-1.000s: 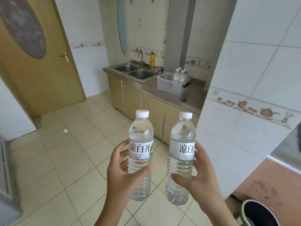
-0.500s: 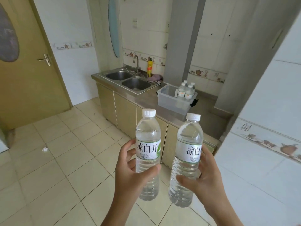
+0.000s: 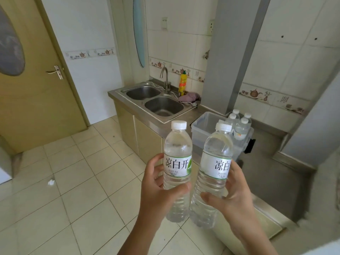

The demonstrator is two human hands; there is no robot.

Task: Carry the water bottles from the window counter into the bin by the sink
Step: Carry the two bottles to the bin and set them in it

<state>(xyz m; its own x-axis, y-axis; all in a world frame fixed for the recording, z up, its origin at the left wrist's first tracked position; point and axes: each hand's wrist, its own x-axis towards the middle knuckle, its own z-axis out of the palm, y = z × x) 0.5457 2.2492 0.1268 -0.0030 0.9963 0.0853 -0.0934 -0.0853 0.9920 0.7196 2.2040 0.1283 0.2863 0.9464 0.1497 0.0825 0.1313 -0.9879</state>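
I hold two clear water bottles with white caps and white-green labels in front of me, over the floor tiles. My left hand (image 3: 158, 190) grips the left bottle (image 3: 177, 161) around its lower half. My right hand (image 3: 233, 199) grips the right bottle (image 3: 214, 162), which tilts slightly right. Behind them, on the steel counter, stands the clear plastic bin (image 3: 204, 124) just right of the double sink (image 3: 156, 100). Several more water bottles (image 3: 239, 124) stand upright in the bin's far right end.
A faucet (image 3: 164, 76), a yellow detergent bottle (image 3: 182, 82) and a purple cloth (image 3: 189, 97) sit behind the sink. A grey pillar (image 3: 235, 52) rises behind the bin. A wooden door (image 3: 36, 80) is at left, and a white scrap (image 3: 51, 182) lies on the floor tiles.
The view has come closer to the sink counter and bin, which now appear larger and lower. Both hands still hold their bottles the same way.
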